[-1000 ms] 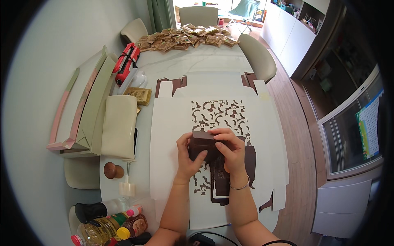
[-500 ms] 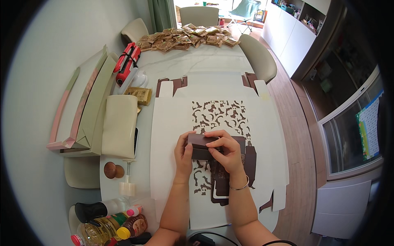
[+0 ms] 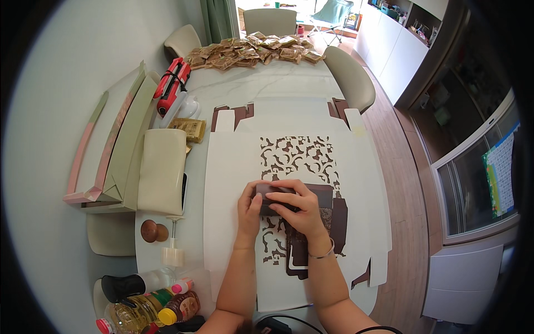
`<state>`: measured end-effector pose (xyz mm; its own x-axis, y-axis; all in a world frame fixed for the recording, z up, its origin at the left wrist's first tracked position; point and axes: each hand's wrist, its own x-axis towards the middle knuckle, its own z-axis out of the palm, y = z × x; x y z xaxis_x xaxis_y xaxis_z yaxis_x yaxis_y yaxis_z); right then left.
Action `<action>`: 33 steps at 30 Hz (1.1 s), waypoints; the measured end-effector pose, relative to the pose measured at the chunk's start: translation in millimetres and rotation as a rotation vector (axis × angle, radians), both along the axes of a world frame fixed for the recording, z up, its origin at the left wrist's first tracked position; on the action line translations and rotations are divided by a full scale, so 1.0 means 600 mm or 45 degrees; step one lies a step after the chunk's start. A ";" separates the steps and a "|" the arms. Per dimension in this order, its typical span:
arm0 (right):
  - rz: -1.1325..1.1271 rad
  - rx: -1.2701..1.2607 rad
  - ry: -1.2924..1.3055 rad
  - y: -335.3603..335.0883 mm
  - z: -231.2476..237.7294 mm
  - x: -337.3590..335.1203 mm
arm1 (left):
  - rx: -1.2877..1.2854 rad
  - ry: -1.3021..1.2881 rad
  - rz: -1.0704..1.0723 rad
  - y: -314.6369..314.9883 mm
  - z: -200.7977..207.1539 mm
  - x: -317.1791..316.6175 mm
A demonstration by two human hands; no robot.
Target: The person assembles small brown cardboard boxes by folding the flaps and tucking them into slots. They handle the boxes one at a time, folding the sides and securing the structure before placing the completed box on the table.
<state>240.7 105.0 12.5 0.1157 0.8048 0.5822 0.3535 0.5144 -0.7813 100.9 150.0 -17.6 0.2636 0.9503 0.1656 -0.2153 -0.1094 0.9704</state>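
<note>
In the middle of the table a partly folded dark brown cardboard box (image 3: 267, 190) is between my two hands. My left hand (image 3: 248, 214) grips its left end, thumb in front and fingers behind. Curled over its top and front, my right hand (image 3: 303, 210) presses the folded panels, hiding much of them. Under and beside my right hand lie flat dark brown card pieces (image 3: 339, 225), one with a patterned face. All of this rests on a large unfolded white card sheet (image 3: 233, 167) with scroll-shaped cut-outs.
At left stand a cream rectangular case (image 3: 162, 172), a press mould (image 3: 173, 253), a wooden knob (image 3: 154, 231), an oil bottle (image 3: 136, 312) and a red appliance (image 3: 173, 86). Many small wrapped packets (image 3: 250, 53) are heaped at the far end. Chairs (image 3: 350, 78) surround the table.
My right hand has slid left along the brown box, covering more of its front. My left hand keeps its grip with little movement.
</note>
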 end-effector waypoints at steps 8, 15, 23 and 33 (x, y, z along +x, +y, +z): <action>-0.004 -0.008 0.075 0.002 -0.007 0.009 | 0.129 -0.120 -0.128 0.002 -0.004 -0.006; -0.031 0.011 0.066 0.003 -0.003 0.012 | 0.143 -0.088 -0.024 0.002 -0.013 -0.004; -0.100 0.127 0.029 0.005 -0.007 0.011 | 0.230 0.007 0.091 0.005 -0.017 0.001; -0.226 0.142 -0.160 0.000 0.009 -0.001 | 0.617 0.297 0.264 0.002 -0.002 0.008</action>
